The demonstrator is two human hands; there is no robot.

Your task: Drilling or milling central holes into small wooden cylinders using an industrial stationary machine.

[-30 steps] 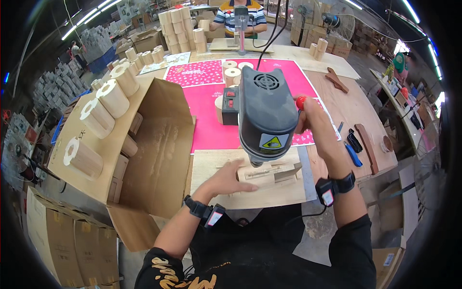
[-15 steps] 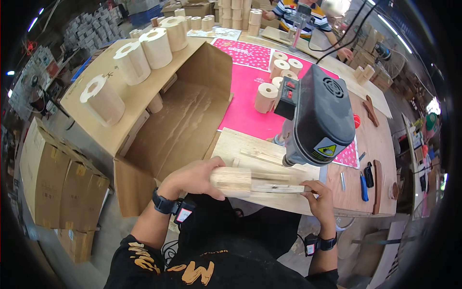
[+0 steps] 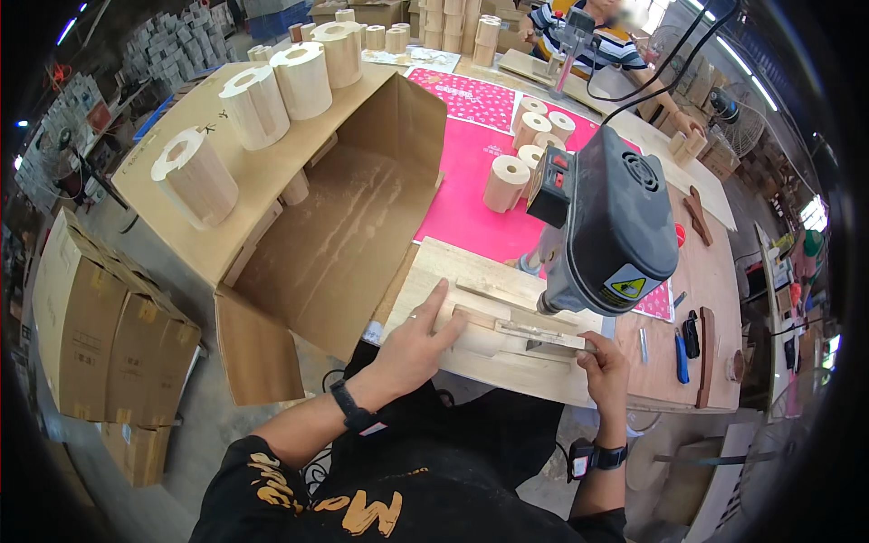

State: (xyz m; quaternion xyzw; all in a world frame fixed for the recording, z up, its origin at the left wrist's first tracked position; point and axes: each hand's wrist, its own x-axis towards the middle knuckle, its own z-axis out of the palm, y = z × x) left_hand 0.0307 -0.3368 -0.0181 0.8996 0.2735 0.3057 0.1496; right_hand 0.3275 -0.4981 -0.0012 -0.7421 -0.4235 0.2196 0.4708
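Here, left hand rests against my block, perhaps steadying it, grip unclear; right hand pinches strip.

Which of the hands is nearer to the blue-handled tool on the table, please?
Right. The right hand is left of the blue-handled tool, at the end of a thin wooden strip; the left hand is farther left, at the wooden block.

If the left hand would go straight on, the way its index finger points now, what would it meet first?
Crossing over the pink sheet, the left hand would probably meet the front wooden cylinder first, though depth is unclear.
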